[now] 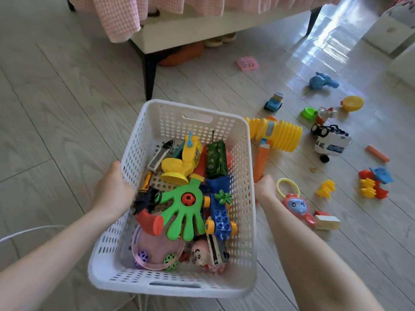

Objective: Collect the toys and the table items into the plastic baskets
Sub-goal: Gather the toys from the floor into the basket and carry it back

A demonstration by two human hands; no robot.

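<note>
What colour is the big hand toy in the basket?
Green, with a red middle: the hand toy shows clearly in the head view.

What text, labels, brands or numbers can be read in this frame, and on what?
None legible.
Pink card: printed marks, too blurred to read.
White toy truck: blue side markings, too small to read.
Yellow toy in the basket: sticker, unreadable.

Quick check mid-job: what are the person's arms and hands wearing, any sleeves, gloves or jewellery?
Both forearms are bare: no sleeves reach into view. The left hand and right hand show no gloves, and neither wrist shows a watch or bracelet. The fingers are mostly hidden behind the white basket, so rings cannot be ruled out.
</note>
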